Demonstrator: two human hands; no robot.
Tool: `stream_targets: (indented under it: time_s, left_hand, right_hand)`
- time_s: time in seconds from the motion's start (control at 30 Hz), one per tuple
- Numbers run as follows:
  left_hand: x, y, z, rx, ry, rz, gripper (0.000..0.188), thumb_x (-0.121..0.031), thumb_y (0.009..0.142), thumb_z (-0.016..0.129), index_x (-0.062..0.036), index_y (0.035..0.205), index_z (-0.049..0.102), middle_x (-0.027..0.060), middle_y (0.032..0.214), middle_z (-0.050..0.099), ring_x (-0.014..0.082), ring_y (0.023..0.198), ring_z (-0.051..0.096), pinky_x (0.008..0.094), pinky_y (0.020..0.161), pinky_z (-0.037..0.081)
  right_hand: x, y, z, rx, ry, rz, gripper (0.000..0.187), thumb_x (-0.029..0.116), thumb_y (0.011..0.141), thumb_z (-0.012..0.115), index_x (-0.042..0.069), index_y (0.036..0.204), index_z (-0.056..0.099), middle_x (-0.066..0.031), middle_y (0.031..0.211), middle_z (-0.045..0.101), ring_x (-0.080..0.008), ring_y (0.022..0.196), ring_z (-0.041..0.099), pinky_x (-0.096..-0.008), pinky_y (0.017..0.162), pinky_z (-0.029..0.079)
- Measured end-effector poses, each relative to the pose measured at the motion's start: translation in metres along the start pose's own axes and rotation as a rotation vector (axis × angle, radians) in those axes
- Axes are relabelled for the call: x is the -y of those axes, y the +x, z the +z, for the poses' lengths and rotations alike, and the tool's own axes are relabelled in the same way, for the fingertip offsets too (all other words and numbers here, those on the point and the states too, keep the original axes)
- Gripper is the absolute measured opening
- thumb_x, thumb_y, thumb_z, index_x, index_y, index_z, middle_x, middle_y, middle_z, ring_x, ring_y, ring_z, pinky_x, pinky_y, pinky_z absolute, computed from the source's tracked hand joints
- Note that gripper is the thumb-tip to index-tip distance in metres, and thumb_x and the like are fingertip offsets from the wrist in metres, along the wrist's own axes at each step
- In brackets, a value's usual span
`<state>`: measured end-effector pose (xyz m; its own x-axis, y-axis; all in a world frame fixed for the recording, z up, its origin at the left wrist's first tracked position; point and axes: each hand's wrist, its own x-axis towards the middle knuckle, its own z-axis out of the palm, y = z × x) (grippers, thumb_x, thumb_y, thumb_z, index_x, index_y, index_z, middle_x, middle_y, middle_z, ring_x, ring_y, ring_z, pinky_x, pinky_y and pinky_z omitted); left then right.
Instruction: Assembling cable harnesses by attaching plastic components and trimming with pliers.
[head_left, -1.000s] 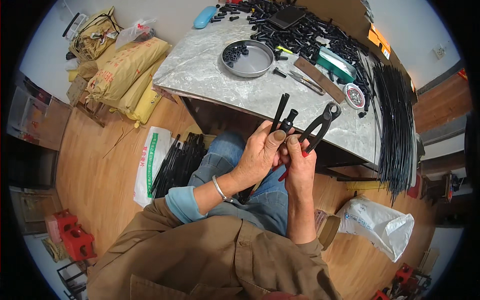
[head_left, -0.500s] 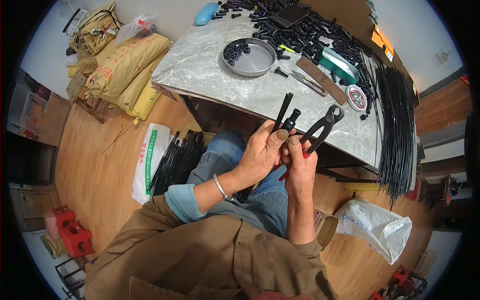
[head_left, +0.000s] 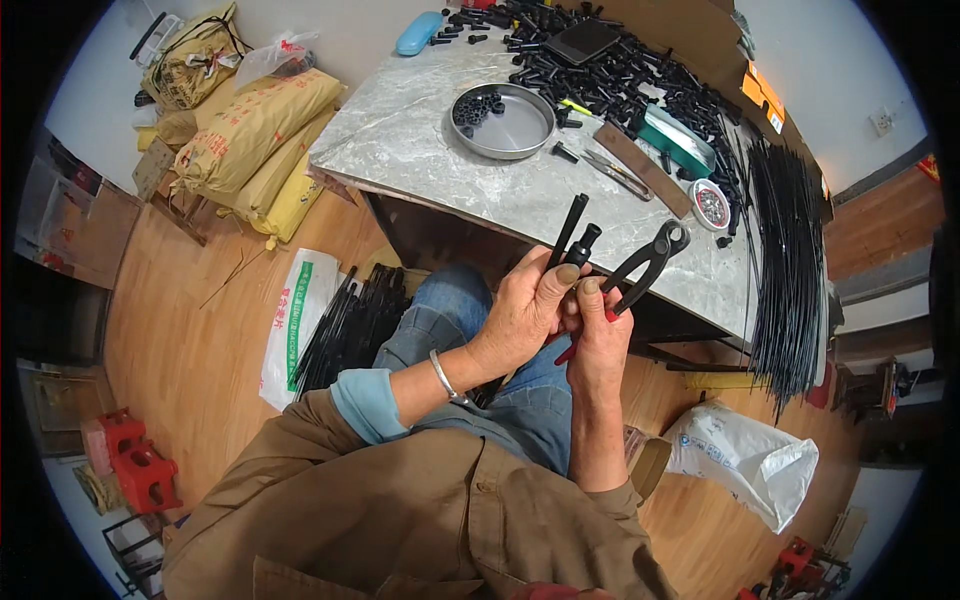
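Note:
Above my lap, at the table's front edge, both hands are close together with their thumbs almost touching. My left hand (head_left: 527,305) is closed round a slim black rod (head_left: 568,230) and a black stepped plastic fitting (head_left: 584,245), both pointing up and away. The lower ends of these are hidden in the fingers. My right hand (head_left: 598,330) is closed on the red-handled pincers (head_left: 652,262), whose rounded jaws stand up over the table edge. The right thumb and fingertips also meet beside the fitting; what they pinch there I cannot make out.
On the marble-patterned table (head_left: 400,140) are a round metal tray (head_left: 525,130) with small black rings, a heap of black fittings (head_left: 640,75), scissors (head_left: 620,175), a brown bar (head_left: 643,170) and long black rods (head_left: 785,280). More rods (head_left: 355,320) lie left of my knee. Sacks (head_left: 250,130) stand far left.
My hands keep nearly the same hold and place. The whole view has shifted slightly, and the pincers' jaws sit a touch lower.

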<state>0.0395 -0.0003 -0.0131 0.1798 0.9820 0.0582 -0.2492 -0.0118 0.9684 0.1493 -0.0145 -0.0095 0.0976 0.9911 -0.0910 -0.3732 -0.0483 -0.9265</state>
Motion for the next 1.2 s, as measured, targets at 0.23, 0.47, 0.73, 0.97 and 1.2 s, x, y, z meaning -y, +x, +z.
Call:
stream_targets:
  time_s: [0.23,0.47,0.73,0.97,1.2]
  left_hand:
    - [0.000,0.001,0.002,0.006,0.000,0.003,0.043,-0.044,0.097,0.045,-0.0034,0.106,0.056,-0.0038,0.069,0.050,0.0006,0.055,0.043,0.0158,0.047,0.036]
    - [0.003,0.004,0.005,-0.030,0.028,-0.002,0.043,-0.044,0.097,0.045,-0.0036,0.107,0.056,-0.0023,0.073,0.056,0.0005,0.054,0.041,0.0157,0.047,0.035]
    - [0.006,0.002,0.009,-0.094,0.022,0.084,0.042,-0.040,0.096,0.050,0.0006,0.095,0.060,0.0044,0.080,0.056,0.0072,0.058,0.053,0.0229,0.048,0.042]
    - [-0.003,0.002,-0.002,-0.021,0.025,0.101,0.044,-0.041,0.098,0.045,0.0018,0.098,0.056,0.0070,0.075,0.064,0.0076,0.065,0.061,0.0198,0.054,0.047]
    - [-0.010,0.001,0.001,0.052,-0.160,-0.117,0.050,-0.046,0.097,0.044,0.0014,0.093,0.059,0.0058,0.073,0.064,0.0057,0.056,0.056,0.0200,0.048,0.043]
  right_hand:
    - [0.000,0.000,0.001,-0.028,-0.020,-0.005,0.023,0.027,0.093,0.059,0.004,0.093,0.058,0.0010,0.067,0.050,-0.0081,0.052,0.044,-0.0219,0.047,0.034]
    - [-0.004,-0.001,0.003,-0.081,-0.038,-0.073,0.023,0.025,0.093,0.060,0.003,0.086,0.056,0.0001,0.067,0.051,-0.0091,0.052,0.049,-0.0223,0.046,0.037]
    - [-0.010,-0.008,0.008,-0.148,-0.224,-0.281,0.020,0.022,0.095,0.058,0.002,0.090,0.058,0.0024,0.066,0.050,-0.0050,0.055,0.044,-0.0208,0.048,0.034]
    - [-0.013,-0.030,0.014,-0.134,-0.593,-0.529,0.026,0.016,0.096,0.055,-0.001,0.115,0.060,0.0011,0.076,0.057,-0.0046,0.066,0.051,-0.0188,0.057,0.041]
    - [-0.006,-0.039,0.014,-0.121,-0.351,-0.309,0.034,0.016,0.095,0.055,-0.003,0.124,0.055,-0.0002,0.077,0.057,-0.0051,0.060,0.044,-0.0190,0.052,0.035]
